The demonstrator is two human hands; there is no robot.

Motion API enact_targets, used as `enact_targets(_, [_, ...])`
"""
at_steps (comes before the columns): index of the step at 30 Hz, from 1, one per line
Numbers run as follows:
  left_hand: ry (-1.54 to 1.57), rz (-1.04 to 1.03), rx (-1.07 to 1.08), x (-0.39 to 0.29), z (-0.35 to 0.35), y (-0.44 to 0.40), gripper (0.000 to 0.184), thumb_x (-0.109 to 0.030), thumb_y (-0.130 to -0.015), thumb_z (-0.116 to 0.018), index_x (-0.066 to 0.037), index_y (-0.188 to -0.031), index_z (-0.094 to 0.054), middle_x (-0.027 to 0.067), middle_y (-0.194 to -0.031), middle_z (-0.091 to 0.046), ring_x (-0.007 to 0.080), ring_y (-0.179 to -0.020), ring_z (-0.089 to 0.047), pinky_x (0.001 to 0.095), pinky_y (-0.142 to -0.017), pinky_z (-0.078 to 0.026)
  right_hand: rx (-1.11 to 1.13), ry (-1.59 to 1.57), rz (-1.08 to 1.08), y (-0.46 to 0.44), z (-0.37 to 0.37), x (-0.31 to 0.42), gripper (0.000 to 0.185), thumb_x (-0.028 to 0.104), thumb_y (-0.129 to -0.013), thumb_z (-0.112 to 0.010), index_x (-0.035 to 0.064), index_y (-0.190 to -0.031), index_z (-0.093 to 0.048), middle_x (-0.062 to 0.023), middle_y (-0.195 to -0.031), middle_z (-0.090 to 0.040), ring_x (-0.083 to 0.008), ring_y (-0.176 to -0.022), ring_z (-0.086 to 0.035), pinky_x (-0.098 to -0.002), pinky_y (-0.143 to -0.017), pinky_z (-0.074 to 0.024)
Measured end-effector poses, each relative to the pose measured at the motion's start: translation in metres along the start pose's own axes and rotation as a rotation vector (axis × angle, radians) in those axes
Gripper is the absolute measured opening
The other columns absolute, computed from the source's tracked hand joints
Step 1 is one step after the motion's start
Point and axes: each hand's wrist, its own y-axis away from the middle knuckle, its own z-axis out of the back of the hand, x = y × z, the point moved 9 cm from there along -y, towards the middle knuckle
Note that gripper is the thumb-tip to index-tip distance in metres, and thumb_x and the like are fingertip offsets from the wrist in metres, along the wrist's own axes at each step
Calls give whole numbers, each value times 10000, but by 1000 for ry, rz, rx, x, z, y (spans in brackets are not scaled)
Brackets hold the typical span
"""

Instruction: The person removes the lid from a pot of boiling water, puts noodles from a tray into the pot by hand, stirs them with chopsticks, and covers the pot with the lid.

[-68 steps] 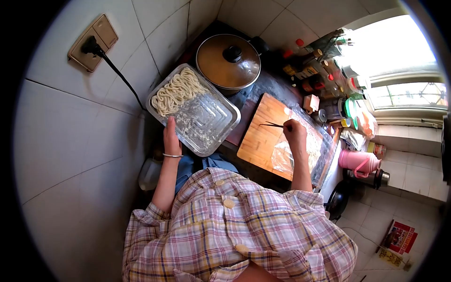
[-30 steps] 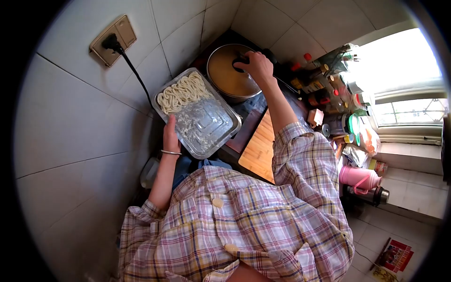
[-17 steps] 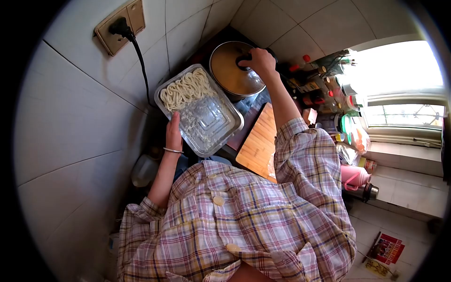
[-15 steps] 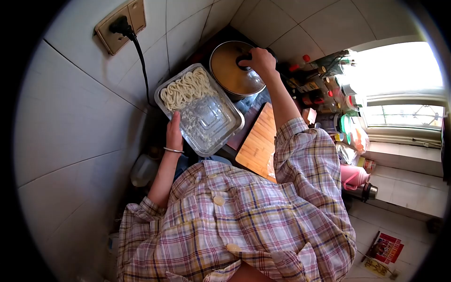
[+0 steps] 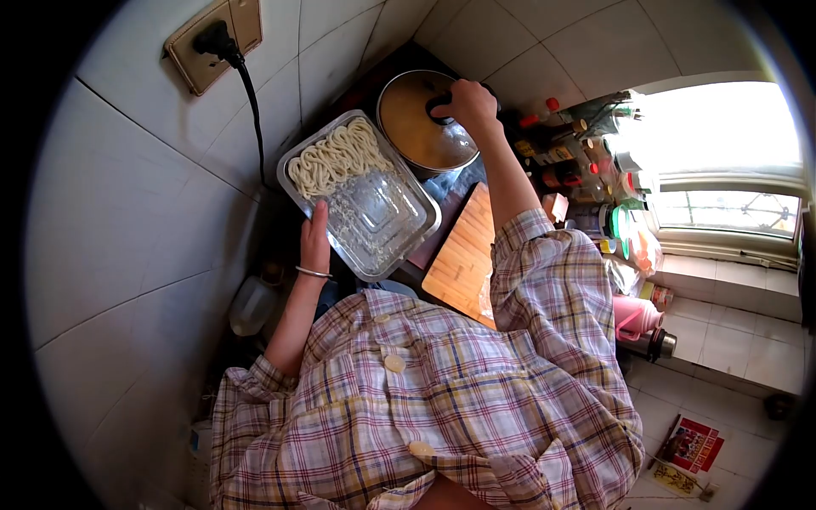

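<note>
A clear rectangular tray (image 5: 387,263), its bottom dusted with white flour, is held at its left side by my left hand (image 5: 315,241), thumb over the rim. Thick white noodles (image 5: 338,158) lie in rows across its far end. Just beyond the tray's right side stands a pot covered by a glass lid (image 5: 412,119). My right hand (image 5: 468,107) is closed round the black knob at the lid's middle. The lid appears to rest on the pot. My left fingers under the tray are hidden.
A wooden cutting board (image 5: 466,260) lies right of the tray. Several bottles and jars (image 5: 578,170) crowd the counter below the window. A pink thermos (image 5: 637,318) stands nearer to me. On the left wall a black plug (image 5: 214,40) sits in a socket, its cord hanging down.
The whole view has shifted very slightly. Both hands keep the same grip, and the tray, noodles and lid stay in the same arrangement.
</note>
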Motion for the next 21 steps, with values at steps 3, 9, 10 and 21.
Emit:
enact_targets(3, [-27, -3, -3, 3, 3, -1, 450, -386, -937, -475, 40, -1047, -570, 22, -982, -565, 96, -896, -474, 254, -824, -376, 9, 9, -7, -2, -1, 0, 499, 442, -595, -776, 35, -863, -673, -131, -826, -661, -290, -821, -644, -395, -679, -512])
enact_targets(9, [-22, 7, -42, -3, 0, 3, 455, -381, -935, -479, 41, -1086, -559, 35, -1028, -564, 107, -934, -477, 259, -849, -369, -1, 5, -2, 0, 3, 2, 515, 449, -603, -774, 29, -879, -659, -137, -859, -658, -291, -836, -641, -395, -688, -511])
enact_targets(10, [-34, 14, -58, -4, 0, 4, 460, -377, -935, -481, 44, -1107, -551, 43, -1054, -564, 112, -957, -480, 261, -864, -366, 0, 3, -2, 0, 1, 1, 515, 449, -603, -774, 29, -879, -659, -137, -859, -658, -291, -836, -641, -395, -688, -511])
enact_targets(21, [-5, 25, -53, 0, 1, 3, 481, -366, -935, -481, 53, -1168, -518, 62, -1121, -555, 126, -1013, -487, 267, -900, -362, -1, -27, 12, -5, 0, -3, 518, 450, -586, -779, 42, -882, -659, -125, -832, -657, -288, -821, -640, -399, -685, -509])
